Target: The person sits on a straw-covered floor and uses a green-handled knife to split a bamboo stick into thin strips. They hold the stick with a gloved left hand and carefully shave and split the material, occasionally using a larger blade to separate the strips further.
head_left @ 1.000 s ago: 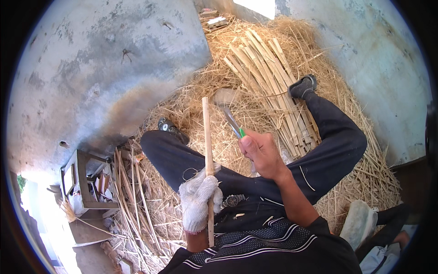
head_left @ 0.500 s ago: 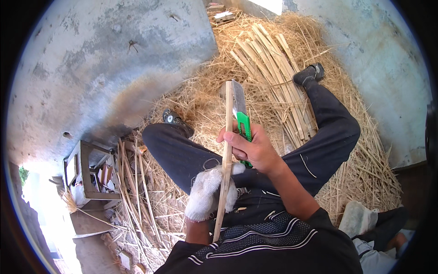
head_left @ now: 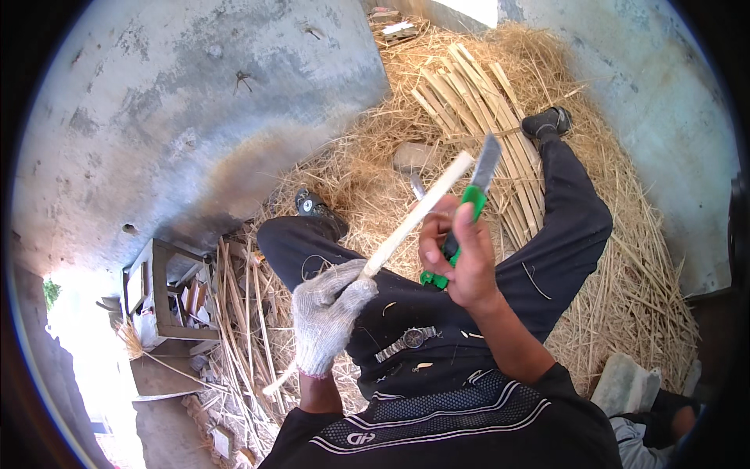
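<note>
My left hand (head_left: 328, 316), in a white knitted glove, is closed round a pale split-wood strip (head_left: 412, 224). The strip slants up and to the right from the glove, and its lower end pokes out below my wrist. Bare, my right hand (head_left: 467, 262) grips a green utility knife (head_left: 473, 200) with its blade out and pointing upward. The blade stands just right of the strip's upper end, apart from it. Over my lap, a wristwatch (head_left: 406, 344) with a metal band lies among small shavings.
Ahead, a bundle of flat wooden strips (head_left: 512, 168) rests on straw beside my right shoe (head_left: 545, 123). A wooden frame (head_left: 162, 301) with scraps stands at left, near long thin sticks (head_left: 234, 313). Part of another person (head_left: 644, 444) shows at lower right. Walls flank both sides.
The strip has tilted from nearly upright to slanting right, and its pale face now shows. My left hand has moved left; the knife has swung right, away from the strip, uncovering the watch.
</note>
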{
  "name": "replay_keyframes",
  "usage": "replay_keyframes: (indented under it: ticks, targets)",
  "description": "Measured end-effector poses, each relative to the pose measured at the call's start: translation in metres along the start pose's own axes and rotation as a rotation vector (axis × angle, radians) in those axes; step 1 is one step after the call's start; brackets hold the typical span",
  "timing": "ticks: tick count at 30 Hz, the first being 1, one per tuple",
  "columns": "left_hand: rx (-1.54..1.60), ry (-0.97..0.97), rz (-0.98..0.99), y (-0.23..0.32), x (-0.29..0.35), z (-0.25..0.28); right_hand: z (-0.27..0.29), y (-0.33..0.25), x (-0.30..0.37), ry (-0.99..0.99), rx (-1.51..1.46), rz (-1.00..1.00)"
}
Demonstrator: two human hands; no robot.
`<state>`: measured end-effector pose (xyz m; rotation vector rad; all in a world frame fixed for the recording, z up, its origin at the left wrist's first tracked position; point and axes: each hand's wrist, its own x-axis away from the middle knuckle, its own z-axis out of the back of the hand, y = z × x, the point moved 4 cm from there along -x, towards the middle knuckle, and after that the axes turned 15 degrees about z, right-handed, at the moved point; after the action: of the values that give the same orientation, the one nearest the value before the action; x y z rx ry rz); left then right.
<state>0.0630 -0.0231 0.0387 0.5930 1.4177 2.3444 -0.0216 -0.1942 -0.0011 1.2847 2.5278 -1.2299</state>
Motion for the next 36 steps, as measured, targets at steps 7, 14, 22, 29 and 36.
replay_keyframes:
  ticks: [7,14,22,29,36]
  targets:
    - [-0.657,0.192,-0.602,0.052,-0.02,0.034,0.02,-0.003,-0.008,0.056,-0.044,-0.065]
    - [-0.743,0.092,-0.658,0.052,-0.037,0.026,0.043,0.003,-0.01,0.306,-0.047,-0.058]
    - [-0.951,-0.01,-0.846,0.066,-0.054,0.031,0.06,0.001,-0.01,0.231,0.079,-0.111]
    - [-0.992,0.077,-0.905,0.082,-0.072,0.024,0.05,-0.024,-0.006,0.259,0.085,0.126]
    - [-0.673,0.577,-0.973,0.1,-0.089,0.019,-0.01,-0.076,-0.002,-0.16,0.519,0.713]
